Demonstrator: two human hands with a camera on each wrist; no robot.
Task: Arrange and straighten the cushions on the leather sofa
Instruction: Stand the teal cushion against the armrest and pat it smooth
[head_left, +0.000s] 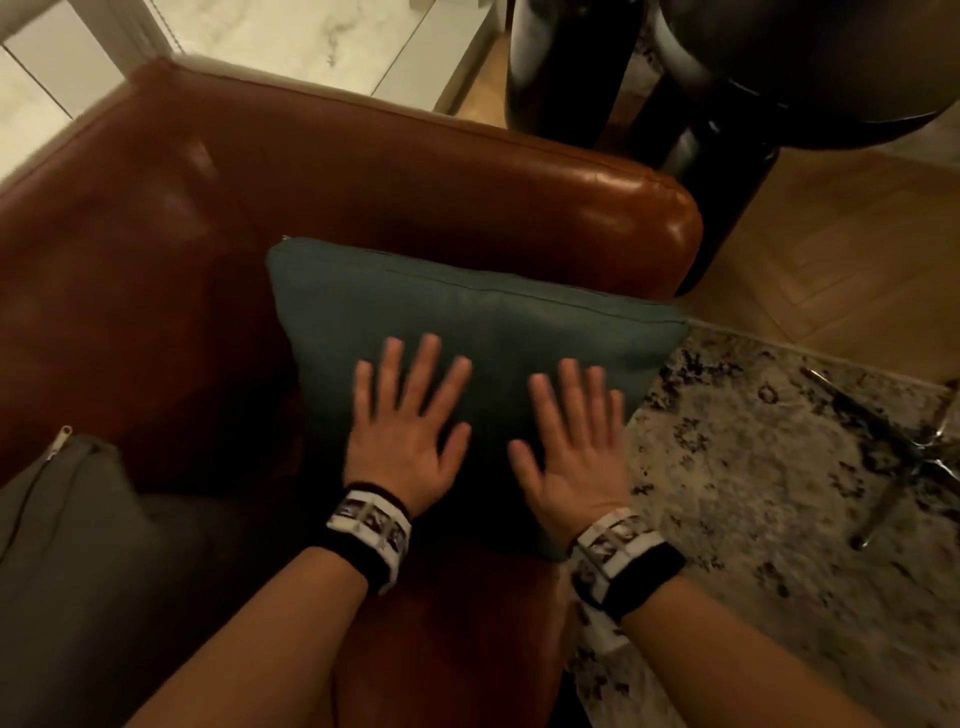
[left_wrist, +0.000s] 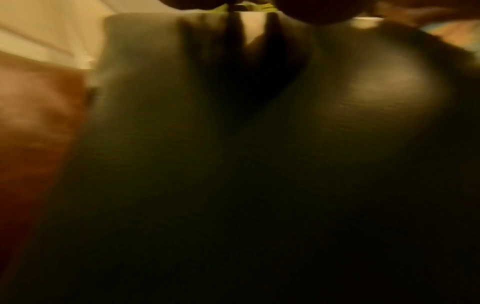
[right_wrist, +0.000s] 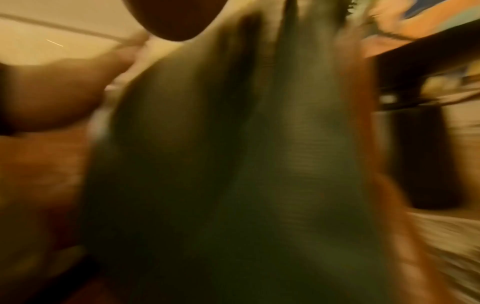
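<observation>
A dark teal cushion (head_left: 493, 322) leans in the right corner of the brown leather sofa (head_left: 208, 218), against the armrest (head_left: 571, 208). My left hand (head_left: 410, 410) lies flat on the cushion's face with fingers straight and spread. My right hand (head_left: 576, 431) lies flat beside it, fingers straight too. A grey cushion (head_left: 67, 545) with a zipper pull sits at the lower left on the seat. Both wrist views are blurred and dark; the teal cushion (left_wrist: 233, 164) fills the left one and the teal cushion (right_wrist: 233, 164) fills the right one.
A mottled rug (head_left: 779, 467) covers the floor right of the sofa, with a metal chair leg (head_left: 893, 478) on it. A dark rounded piece of furniture (head_left: 727, 104) stands behind the armrest on the wooden floor (head_left: 841, 249). A pale marble surface (head_left: 311, 36) lies behind the sofa.
</observation>
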